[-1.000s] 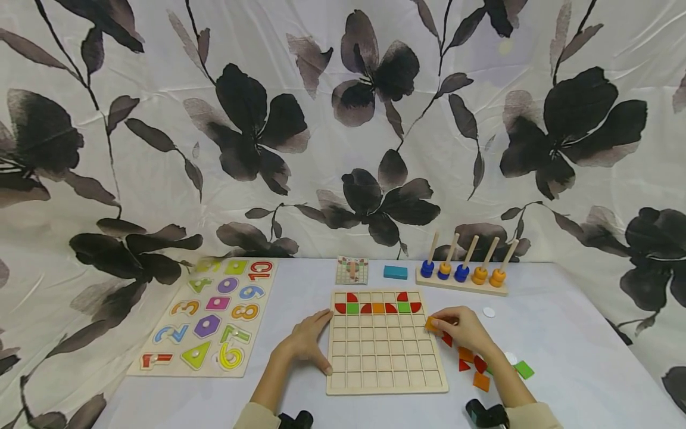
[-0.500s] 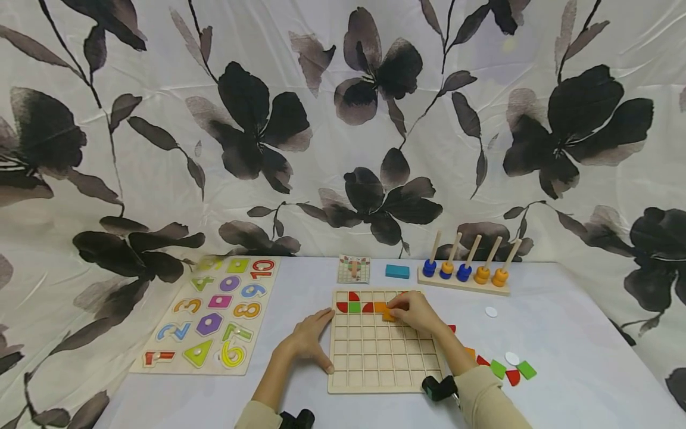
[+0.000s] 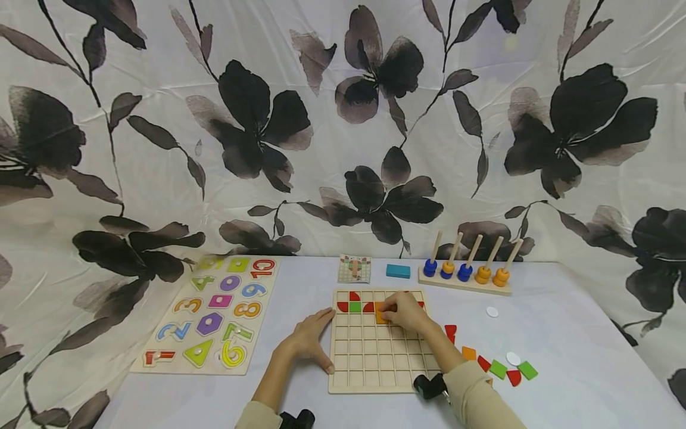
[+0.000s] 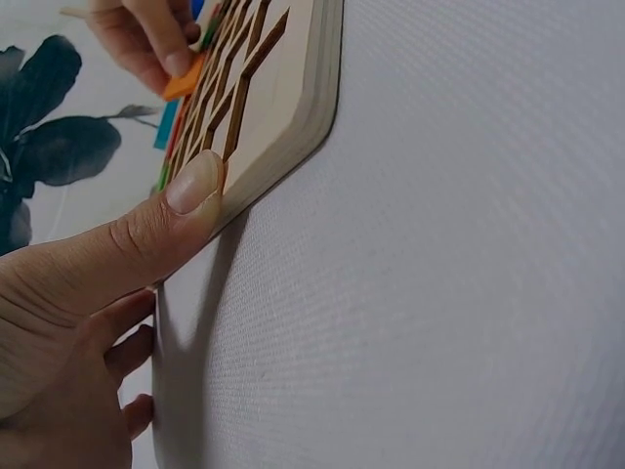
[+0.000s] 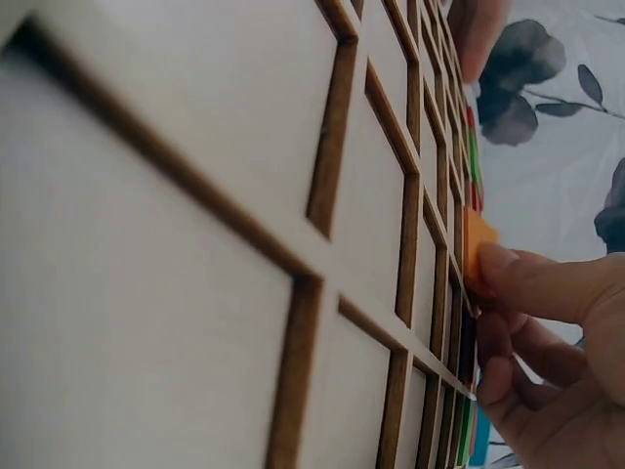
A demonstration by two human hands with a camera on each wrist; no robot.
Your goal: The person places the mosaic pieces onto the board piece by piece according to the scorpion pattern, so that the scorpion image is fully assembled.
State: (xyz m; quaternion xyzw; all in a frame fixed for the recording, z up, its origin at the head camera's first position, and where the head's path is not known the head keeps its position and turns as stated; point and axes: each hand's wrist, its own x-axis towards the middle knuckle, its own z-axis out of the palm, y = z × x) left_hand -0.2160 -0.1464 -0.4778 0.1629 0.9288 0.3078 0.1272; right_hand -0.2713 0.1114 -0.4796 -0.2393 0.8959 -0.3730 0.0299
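A wooden grid board (image 3: 370,389) lies on the table with red, green and orange tiles in its top two rows. My right hand (image 3: 407,313) pinches an orange square tile (image 5: 479,252) between thumb and fingers, over the middle of the board's upper rows. Part of the tile's lower side is hidden by the fingers. My left hand (image 3: 309,341) rests against the board's left edge with its fingers spread. In the left wrist view its thumb (image 4: 195,186) touches the board's rim. The right hand covers some tiles in the top rows.
Loose tiles, including a green one (image 3: 527,370) and an orange one (image 3: 468,353), lie right of the board. Behind it are a pattern card (image 3: 354,269), a blue block (image 3: 398,271) and a peg stacker (image 3: 466,284). A number puzzle (image 3: 236,351) lies left.
My right hand has moved left from the board's right edge to its upper middle, carrying the orange tile, then slightly further left. The left hand has stayed at the board's edge.
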